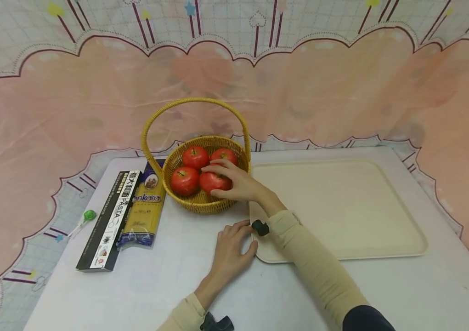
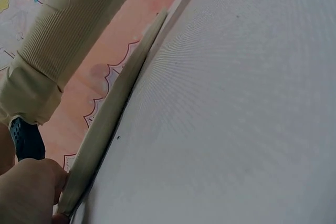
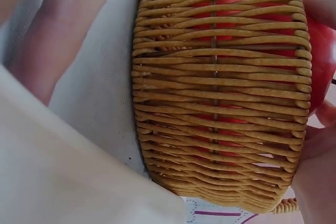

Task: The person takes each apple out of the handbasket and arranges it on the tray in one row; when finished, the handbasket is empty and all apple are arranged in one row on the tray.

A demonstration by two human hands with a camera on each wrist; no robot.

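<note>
A yellow wicker basket (image 1: 203,208) with a tall handle holds several red apples (image 1: 184,181). My right hand (image 1: 238,181) reaches over the basket's right side and grips the front right apple (image 1: 215,181), thumb near, fingers beyond it. The right wrist view shows this apple (image 3: 321,61) above the woven rim, between the digits. My left hand (image 1: 232,253) rests at the left edge of a cream tray (image 1: 341,207), thumb and fingertips touching its rim. Close up in the left wrist view, that tray rim (image 2: 107,114) runs away from the hand.
Left of the basket lie a yellow-and-blue pasta packet (image 1: 145,211) and a black-and-white pasta box (image 1: 110,220). A green lollipop (image 1: 89,215) is by the table's left edge. A patterned peach cloth (image 1: 300,101) hangs behind the white table (image 1: 168,280).
</note>
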